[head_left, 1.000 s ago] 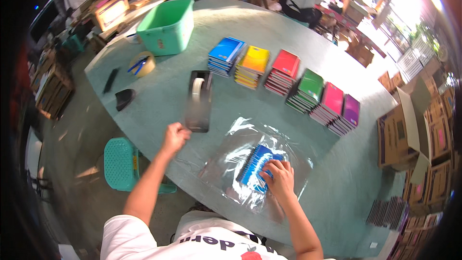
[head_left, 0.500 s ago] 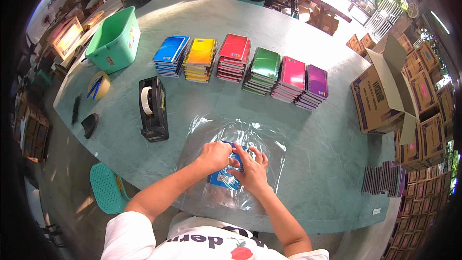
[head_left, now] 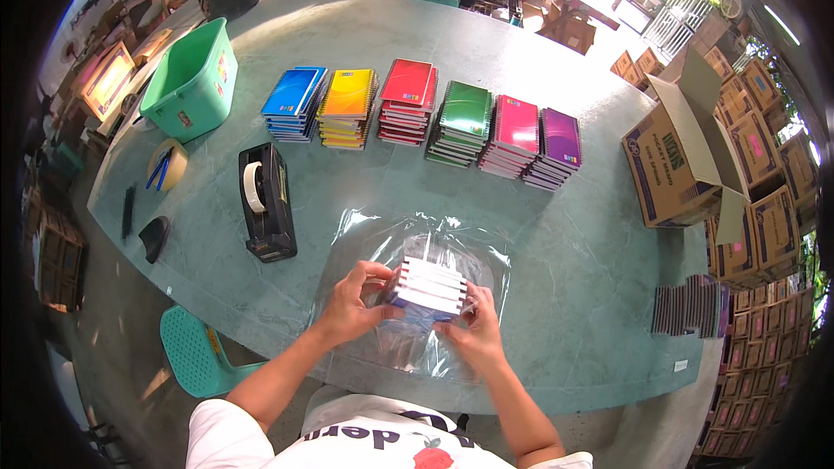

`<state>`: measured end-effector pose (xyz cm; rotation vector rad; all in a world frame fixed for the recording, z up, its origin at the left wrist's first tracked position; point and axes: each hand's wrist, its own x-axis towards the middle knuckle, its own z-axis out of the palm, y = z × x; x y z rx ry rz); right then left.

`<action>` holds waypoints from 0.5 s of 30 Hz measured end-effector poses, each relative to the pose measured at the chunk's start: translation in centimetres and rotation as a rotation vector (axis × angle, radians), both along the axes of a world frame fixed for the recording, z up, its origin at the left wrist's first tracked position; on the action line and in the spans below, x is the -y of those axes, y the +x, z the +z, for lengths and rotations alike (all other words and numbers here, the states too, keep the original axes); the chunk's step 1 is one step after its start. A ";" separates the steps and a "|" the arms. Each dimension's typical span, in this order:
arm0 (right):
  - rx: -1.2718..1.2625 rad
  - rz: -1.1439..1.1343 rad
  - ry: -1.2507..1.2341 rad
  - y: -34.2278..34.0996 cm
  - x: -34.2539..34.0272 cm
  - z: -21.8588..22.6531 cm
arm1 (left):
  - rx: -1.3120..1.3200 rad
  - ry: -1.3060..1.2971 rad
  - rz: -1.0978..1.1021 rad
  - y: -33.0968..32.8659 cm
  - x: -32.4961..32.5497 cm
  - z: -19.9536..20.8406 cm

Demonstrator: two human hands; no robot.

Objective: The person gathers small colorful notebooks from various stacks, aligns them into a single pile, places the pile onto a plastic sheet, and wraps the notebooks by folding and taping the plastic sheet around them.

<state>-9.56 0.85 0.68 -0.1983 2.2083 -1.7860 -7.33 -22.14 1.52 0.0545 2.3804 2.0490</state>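
Note:
A small stack of notebooks [head_left: 432, 285] stands between my two hands, its white page edges facing up toward me and a blue cover low on the near side. My left hand [head_left: 358, 302] grips its left side, fingers behind and thumb in front. On the right side my right hand [head_left: 478, 320] presses with curled fingers and thumb. Under the stack, clear plastic film [head_left: 347, 247] lies spread on the green table [head_left: 591, 313]. Glare hides where the film meets the stack.
Stacks of blue [head_left: 294, 91], yellow [head_left: 347, 94], red [head_left: 407, 84], green [head_left: 465, 108], pink [head_left: 517, 126] and purple notebooks [head_left: 560, 137] line the far side. A tape dispenser [head_left: 268, 208] and green bin [head_left: 193, 78] stand left. An open carton [head_left: 665, 174] and dark notebook stack [head_left: 686, 311] are right.
The blue-covered notebooks lay flat under both hands; now the stack is tipped up with page edges showing. My hands have moved apart to its two sides. The view has shifted slightly.

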 end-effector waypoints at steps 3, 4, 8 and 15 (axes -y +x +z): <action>-0.271 0.088 0.197 -0.1 0.0 1.3 | -0.079 -0.077 -0.104 -0.4 0.3 -0.4; -0.326 0.114 0.247 -0.2 0.7 2.2 | -0.086 -0.096 -0.141 -0.6 0.3 -0.5; 0.045 0.117 -0.330 -0.4 2.7 -1.1 | -0.151 -0.113 -0.204 -1.3 -1.3 -2.1; -0.344 -0.017 -0.145 0.7 2.9 -0.5 | -0.211 -0.128 -0.156 -0.5 0.2 -2.3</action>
